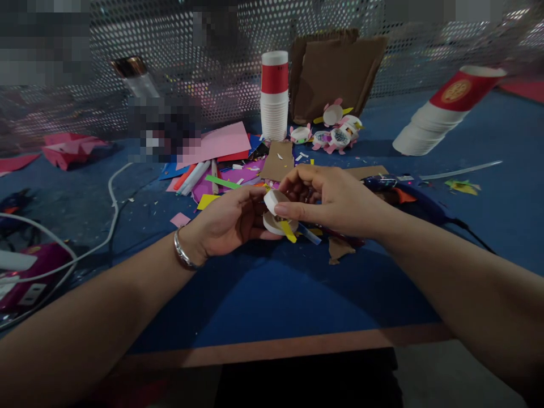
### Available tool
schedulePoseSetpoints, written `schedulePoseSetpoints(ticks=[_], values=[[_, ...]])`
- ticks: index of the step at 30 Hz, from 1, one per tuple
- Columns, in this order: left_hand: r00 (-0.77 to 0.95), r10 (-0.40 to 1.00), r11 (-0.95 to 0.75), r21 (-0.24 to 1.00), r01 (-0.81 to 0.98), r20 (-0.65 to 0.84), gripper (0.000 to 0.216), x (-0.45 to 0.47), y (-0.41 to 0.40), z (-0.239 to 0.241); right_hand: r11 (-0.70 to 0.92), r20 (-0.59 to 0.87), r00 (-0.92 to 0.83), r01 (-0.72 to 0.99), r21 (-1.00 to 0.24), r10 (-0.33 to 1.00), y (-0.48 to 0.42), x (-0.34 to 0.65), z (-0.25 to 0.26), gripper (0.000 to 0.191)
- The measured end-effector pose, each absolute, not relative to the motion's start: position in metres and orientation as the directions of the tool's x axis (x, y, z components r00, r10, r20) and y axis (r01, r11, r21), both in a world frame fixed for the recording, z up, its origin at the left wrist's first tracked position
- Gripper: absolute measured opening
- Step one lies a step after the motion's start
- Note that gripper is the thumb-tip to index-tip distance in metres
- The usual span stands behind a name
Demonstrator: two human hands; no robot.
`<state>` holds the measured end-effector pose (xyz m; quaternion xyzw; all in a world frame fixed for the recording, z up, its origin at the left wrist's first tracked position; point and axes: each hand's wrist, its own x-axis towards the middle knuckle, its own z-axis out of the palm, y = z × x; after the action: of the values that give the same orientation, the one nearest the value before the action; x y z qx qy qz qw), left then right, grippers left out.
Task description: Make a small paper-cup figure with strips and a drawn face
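Pinching cup piece (274,211), left hand (229,222) and right hand (338,201) point its strip (289,232) down-right.

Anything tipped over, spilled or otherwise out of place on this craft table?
Yes. The right-hand cup stack leans far over, seemingly toppled, while the middle cup stack stands upright. Paper scraps are strewn over the blue table. The left hand and right hand hold white cup pieces, which look intact.

Head-worn camera looks down (closely) at table (272,294).
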<state>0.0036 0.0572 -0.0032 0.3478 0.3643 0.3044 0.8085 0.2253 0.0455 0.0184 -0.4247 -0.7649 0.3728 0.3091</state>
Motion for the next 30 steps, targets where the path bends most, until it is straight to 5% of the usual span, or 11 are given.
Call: schedulePoseSetpoints(ticks=[20, 25, 30], values=[[0.471, 0.818, 0.481, 0.843, -0.242, -0.331, 0.018, 0.009, 0.05, -0.002, 0.333, 0.164, -0.41, 0.383, -0.861, 0.897, 0.047, 0.228, 0.02, 0.051], [0.286, 0.928, 0.325, 0.893, -0.313, -0.237, 0.013, 0.01, 0.053, -0.002, 0.285, 0.161, -0.362, 0.319, -0.904, 0.918, 0.052, 0.231, 0.017, 0.05], [0.089, 0.992, 0.111, 0.932, -0.344, -0.086, 0.011, 0.004, 0.061, 0.001, 0.215, 0.088, -0.254, 0.529, -0.821, 0.963, 0.055, 0.234, 0.015, 0.053]])
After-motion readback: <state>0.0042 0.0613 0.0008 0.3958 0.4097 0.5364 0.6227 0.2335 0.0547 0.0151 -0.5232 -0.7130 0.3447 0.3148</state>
